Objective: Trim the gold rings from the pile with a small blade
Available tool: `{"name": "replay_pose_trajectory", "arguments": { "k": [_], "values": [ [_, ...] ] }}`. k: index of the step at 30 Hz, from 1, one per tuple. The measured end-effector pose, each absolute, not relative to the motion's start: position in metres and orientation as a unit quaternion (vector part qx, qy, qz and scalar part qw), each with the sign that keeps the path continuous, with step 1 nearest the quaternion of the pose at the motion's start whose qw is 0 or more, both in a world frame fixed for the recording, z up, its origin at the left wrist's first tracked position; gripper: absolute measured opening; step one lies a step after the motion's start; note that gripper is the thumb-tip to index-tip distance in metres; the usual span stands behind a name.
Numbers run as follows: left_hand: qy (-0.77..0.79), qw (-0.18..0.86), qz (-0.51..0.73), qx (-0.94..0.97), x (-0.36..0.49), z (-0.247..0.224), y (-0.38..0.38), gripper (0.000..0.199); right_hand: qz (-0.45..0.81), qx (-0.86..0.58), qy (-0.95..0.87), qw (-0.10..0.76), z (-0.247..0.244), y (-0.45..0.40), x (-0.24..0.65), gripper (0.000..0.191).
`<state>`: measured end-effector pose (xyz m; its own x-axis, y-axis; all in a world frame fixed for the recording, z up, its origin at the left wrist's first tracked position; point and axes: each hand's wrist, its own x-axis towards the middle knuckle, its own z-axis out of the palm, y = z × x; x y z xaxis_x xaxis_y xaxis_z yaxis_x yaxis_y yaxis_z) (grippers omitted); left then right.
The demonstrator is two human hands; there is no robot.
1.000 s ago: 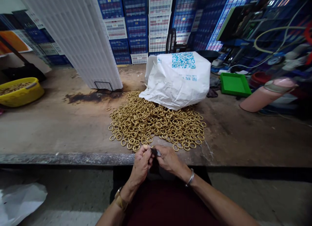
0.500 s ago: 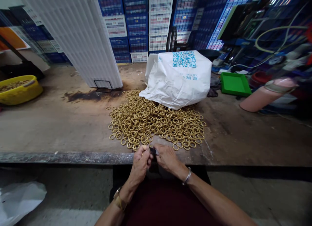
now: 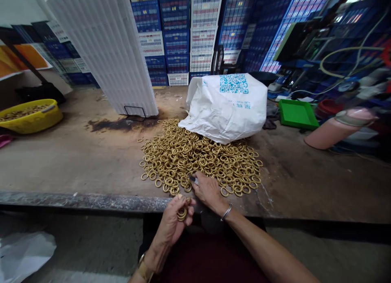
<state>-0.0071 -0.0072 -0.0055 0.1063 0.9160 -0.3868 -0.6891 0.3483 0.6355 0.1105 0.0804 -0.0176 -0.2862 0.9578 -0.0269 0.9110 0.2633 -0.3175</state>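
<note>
Gold-coloured rings (image 3: 198, 156) lie in a wide pile on the wooden table (image 3: 100, 165). Just off the table's front edge, my left hand (image 3: 177, 216) has its fingers curled round a few gold rings (image 3: 182, 213). My right hand (image 3: 209, 191) is at the front of the pile, gripping a small dark tool (image 3: 193, 179) that points left over the rings. What kind of tool it is cannot be made out. A white sack (image 3: 227, 112) with blue print lies on its side at the back of the pile.
A yellow basin (image 3: 33, 122) of rings stands at the left. Behind the pile, a white corrugated panel (image 3: 113, 51) stands upright by a wire stand (image 3: 134, 112). To the right are a green tray (image 3: 297, 114) and a pink cylinder (image 3: 336, 130). Stacked crates (image 3: 174, 40) fill the back.
My hands have moved apart. The right one has gone forward to the pile with the dark tool; the left one is lower, with rings now showing in its fingers. The view has tilted up slightly.
</note>
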Motion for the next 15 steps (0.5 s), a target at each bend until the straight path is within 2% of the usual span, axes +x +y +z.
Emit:
{"name": "replay_pose_trajectory", "arguments": {
  "k": [4, 9, 12, 15],
  "values": [
    [0.33, 0.754, 0.556, 0.113, -0.012, -0.01, -0.005, 0.016, 0.13, -0.598, -0.787, 0.076, -0.018, 0.084, 0.106, 0.014],
    [0.3, 0.771, 0.558, 0.065, -0.015, -0.017, -0.001, 0.014, 0.141, -0.592, -0.782, 0.132, -0.023, 0.088, 0.111, 0.011],
    [0.312, 0.762, 0.564, 0.064, -0.015, -0.017, 0.001, 0.015, 0.215, -0.588, -0.756, 0.192, -0.023, 0.09, 0.115, 0.009],
    [0.325, 0.754, 0.563, 0.092, -0.015, -0.011, 0.004, 0.013, 0.356, -0.56, -0.694, 0.277, -0.019, 0.089, 0.12, 0.006]
  ]
}}
